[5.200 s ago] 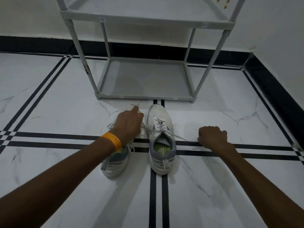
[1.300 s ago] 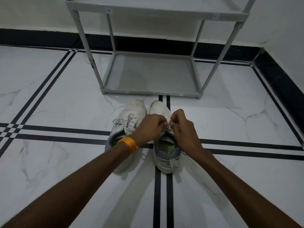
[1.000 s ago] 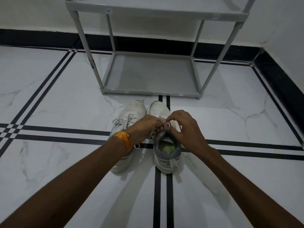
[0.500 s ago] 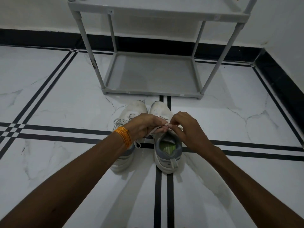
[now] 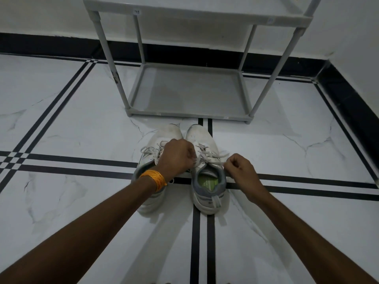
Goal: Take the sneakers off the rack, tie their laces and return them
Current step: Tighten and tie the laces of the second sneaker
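Two sneakers stand on the floor near the rack (image 5: 190,93); the left hand (image 5: 177,156) and right hand (image 5: 238,168), fists closed, each pinch a lace end of the right sneaker (image 5: 206,171). Uneven pulling could slip a loop free, collapsing the bow.

floor (image 5: 82,124): glossy white marble-look tile, grey veins, black inlaid stripes
rack (image 5: 188,93): matt grey plastic-looking shelves on smooth grey tubes
sneakers (image 5: 202,144): white, slightly scuffed uppers; grey cloth collars; green insole
laces (image 5: 213,155): pale woven cord
wrist thread (image 5: 153,178): orange, wound strands
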